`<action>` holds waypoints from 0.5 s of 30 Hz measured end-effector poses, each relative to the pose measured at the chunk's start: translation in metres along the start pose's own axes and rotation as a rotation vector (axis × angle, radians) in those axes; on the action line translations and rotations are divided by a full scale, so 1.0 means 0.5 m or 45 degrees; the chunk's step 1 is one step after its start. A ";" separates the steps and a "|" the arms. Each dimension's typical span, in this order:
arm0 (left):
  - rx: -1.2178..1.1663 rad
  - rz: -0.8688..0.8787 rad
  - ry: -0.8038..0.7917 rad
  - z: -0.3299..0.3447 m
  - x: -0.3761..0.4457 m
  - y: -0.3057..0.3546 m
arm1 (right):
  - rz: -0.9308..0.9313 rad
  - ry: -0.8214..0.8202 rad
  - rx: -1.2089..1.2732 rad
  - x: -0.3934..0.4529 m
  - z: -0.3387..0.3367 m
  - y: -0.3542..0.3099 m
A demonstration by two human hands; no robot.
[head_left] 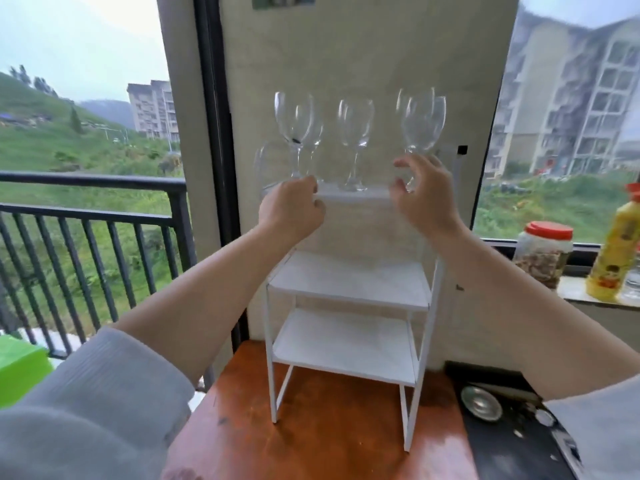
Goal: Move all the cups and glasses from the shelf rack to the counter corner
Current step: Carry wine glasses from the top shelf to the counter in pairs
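Clear stemmed wine glasses (356, 133) stand on the top tier of a white metal shelf rack (349, 285). The left hand (292, 211) curls at a stem base; its grip is hidden. The right hand (424, 195), fingers spread, nears a stem. Crowded glasses just behind the fingertips could topple if knocked. A glass cup (268, 168) is blurred.

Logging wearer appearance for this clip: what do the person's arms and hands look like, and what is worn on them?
Both forearms are bare, with pale grey ribbed sleeves pushed up towards the elbows. The left sleeve fills the lower left corner; the right sleeve shows at the lower right. The left hand and right hand show no gloves, rings or watch.
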State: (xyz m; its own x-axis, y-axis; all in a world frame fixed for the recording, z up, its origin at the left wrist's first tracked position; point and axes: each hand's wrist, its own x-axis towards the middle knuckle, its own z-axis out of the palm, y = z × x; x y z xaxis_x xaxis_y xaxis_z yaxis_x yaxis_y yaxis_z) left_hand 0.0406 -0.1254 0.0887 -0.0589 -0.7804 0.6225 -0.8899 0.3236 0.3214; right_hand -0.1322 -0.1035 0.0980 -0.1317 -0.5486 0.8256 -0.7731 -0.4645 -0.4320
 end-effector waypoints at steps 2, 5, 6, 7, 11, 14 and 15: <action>-0.128 0.012 0.074 0.015 0.047 0.019 | 0.128 0.050 0.059 0.040 -0.003 0.012; -0.306 -0.036 0.051 0.042 0.101 0.042 | 0.404 0.013 0.159 0.074 0.009 0.031; -0.353 -0.065 0.009 0.050 0.117 0.047 | 0.467 -0.003 0.200 0.079 0.015 0.036; -0.400 -0.101 -0.043 0.057 0.134 0.051 | 0.513 0.000 0.245 0.084 0.021 0.039; -0.624 -0.262 -0.244 0.073 0.187 0.064 | 0.655 0.033 0.398 0.106 0.035 0.049; -0.843 -0.357 -0.357 0.079 0.211 0.070 | 0.744 -0.001 0.461 0.121 0.038 0.047; -0.931 -0.369 -0.395 0.082 0.220 0.071 | 0.764 0.022 0.464 0.128 0.040 0.050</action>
State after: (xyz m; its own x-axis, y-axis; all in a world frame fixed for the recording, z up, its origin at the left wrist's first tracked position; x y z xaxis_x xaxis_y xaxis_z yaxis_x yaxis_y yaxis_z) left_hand -0.0163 -0.2217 0.1393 -0.0902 -0.9628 0.2547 -0.3784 0.2697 0.8855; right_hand -0.1476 -0.1644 0.1326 -0.4826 -0.7735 0.4109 -0.3068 -0.2902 -0.9065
